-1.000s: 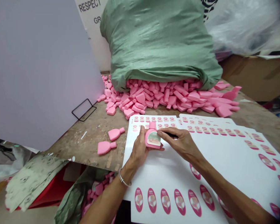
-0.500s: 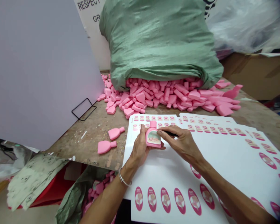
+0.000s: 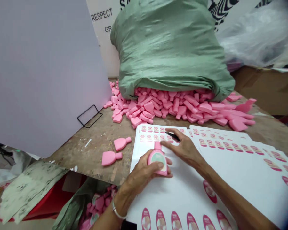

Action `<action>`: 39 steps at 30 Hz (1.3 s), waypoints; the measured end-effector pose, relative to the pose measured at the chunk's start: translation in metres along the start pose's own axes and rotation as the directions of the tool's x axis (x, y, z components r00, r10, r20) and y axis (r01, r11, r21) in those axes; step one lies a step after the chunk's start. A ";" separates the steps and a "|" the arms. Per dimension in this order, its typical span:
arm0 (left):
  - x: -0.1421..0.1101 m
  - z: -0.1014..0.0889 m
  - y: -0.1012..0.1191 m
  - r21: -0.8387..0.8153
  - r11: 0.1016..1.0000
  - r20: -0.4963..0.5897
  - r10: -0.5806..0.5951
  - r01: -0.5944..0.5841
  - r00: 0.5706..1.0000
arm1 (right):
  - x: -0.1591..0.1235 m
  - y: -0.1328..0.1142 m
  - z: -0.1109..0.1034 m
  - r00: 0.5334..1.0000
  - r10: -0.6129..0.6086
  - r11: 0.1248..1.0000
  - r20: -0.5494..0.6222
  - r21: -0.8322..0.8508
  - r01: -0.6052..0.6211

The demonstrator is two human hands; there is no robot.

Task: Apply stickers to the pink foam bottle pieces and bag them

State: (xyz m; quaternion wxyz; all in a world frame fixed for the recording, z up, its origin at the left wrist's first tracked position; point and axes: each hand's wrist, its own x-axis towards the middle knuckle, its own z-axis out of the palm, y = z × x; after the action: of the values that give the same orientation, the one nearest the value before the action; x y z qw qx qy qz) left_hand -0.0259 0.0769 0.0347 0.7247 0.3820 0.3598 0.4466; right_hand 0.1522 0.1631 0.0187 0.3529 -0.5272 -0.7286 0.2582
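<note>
Left hand (image 3: 141, 177) has a clenched grip around a pink foam bottle shape (image 3: 157, 158), oval label facing up, neck pointing away from the person, long axis nearly fore-aft, slight tilt. Bottle sits over a white label sheet (image 3: 182, 195) on the wooden tabletop (image 3: 91, 143). Right hand (image 3: 186, 150) just beside it, pinching a black pen (image 3: 172, 136). Loose pink foam pieces (image 3: 172, 108) spill from a green woven sack (image 3: 170, 54) beyond.

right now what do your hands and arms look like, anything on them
The left hand and the right hand are ungloved, and neither forearm has a sleeve over it. A thin silver bangle sits at the left wrist; nothing shows worn at the right wrist.
</note>
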 end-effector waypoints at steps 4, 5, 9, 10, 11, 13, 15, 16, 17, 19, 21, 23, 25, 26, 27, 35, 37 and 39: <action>-0.022 -0.049 0.003 0.487 0.873 -0.407 0.187 0.039 0.894 | 0.056 0.009 0.026 0.989 -0.143 0.963 0.025 -0.227 0.145; -0.025 -0.062 0.002 0.595 0.798 -0.482 0.259 0.096 0.837 | 0.071 0.006 0.037 0.977 -0.209 0.928 0.046 -0.306 0.213; -0.026 -0.103 -0.004 0.860 0.446 -0.470 0.497 0.250 0.729 | 0.121 -0.014 0.083 0.960 -0.279 0.840 0.039 -0.475 0.263; -0.025 -0.107 -0.004 0.892 0.378 -0.430 0.547 0.247 0.718 | 0.130 -0.019 0.090 0.961 -0.276 0.841 0.027 -0.477 0.255; -0.024 -0.108 -0.002 0.914 0.334 -0.394 0.591 0.231 0.704 | 0.136 -0.022 0.094 0.962 -0.274 0.841 0.016 -0.480 0.248; -0.020 -0.101 0.004 0.922 0.348 -0.367 0.647 0.169 0.669 | 0.138 -0.028 0.092 0.963 -0.269 0.844 0.001 -0.482 0.236; -0.015 -0.088 0.014 0.841 0.537 -0.438 0.602 0.067 0.667 | 0.126 -0.033 0.079 0.962 -0.275 0.847 -0.004 -0.475 0.240; -0.012 -0.080 0.019 0.728 0.686 -0.491 0.515 0.006 0.702 | 0.113 -0.036 0.069 0.952 -0.305 0.855 0.001 -0.440 0.275; -0.008 -0.072 0.022 0.550 0.834 -0.512 0.373 -0.039 0.774 | 0.097 -0.039 0.058 0.939 -0.343 0.863 0.013 -0.390 0.321; 0.001 -0.058 0.025 0.088 0.996 -0.369 0.029 0.004 0.929 | 0.056 -0.045 0.038 0.874 -0.483 0.861 0.045 -0.153 0.484; 0.008 -0.044 0.020 -0.244 0.959 -0.137 -0.182 0.145 0.974 | 0.010 -0.049 0.023 0.836 -0.529 0.846 0.148 0.010 0.533; 0.009 -0.032 0.011 -0.359 0.916 -0.099 -0.230 0.181 0.968 | -0.030 -0.046 0.011 0.844 -0.492 0.868 0.215 0.048 0.494; 0.006 -0.023 0.001 -0.336 0.932 -0.185 -0.204 0.133 0.961 | -0.059 -0.034 -0.001 0.920 -0.338 0.939 0.200 0.001 0.345; 0.003 -0.019 -0.003 -0.288 0.952 -0.230 -0.177 0.106 0.957 | -0.070 -0.025 -0.008 0.968 -0.204 0.975 0.148 -0.061 0.215; 0.000 -0.016 -0.007 -0.231 0.969 -0.268 -0.148 0.085 0.952 | -0.079 -0.014 -0.016 0.997 -0.040 0.988 0.069 -0.145 0.050; -0.009 -0.016 -0.025 -0.054 0.995 -0.377 -0.094 0.079 0.921 | -0.115 0.044 -0.042 0.815 0.574 0.797 -0.079 -0.175 -0.578; -0.011 -0.015 -0.025 -0.042 0.996 -0.399 -0.084 0.073 0.913 | -0.116 0.045 -0.044 0.843 0.530 0.845 -0.089 -0.020 -0.534; -0.013 -0.013 -0.022 -0.018 0.998 -0.429 -0.062 0.060 0.901 | -0.116 0.049 -0.057 0.853 0.517 0.852 -0.070 0.130 -0.506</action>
State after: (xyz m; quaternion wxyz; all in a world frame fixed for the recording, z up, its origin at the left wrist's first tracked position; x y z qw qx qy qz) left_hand -0.0335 0.0614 0.0116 0.6424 0.2612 0.5212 0.4974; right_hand 0.2482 0.0679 -0.0109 0.3361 -0.6950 -0.5279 0.3541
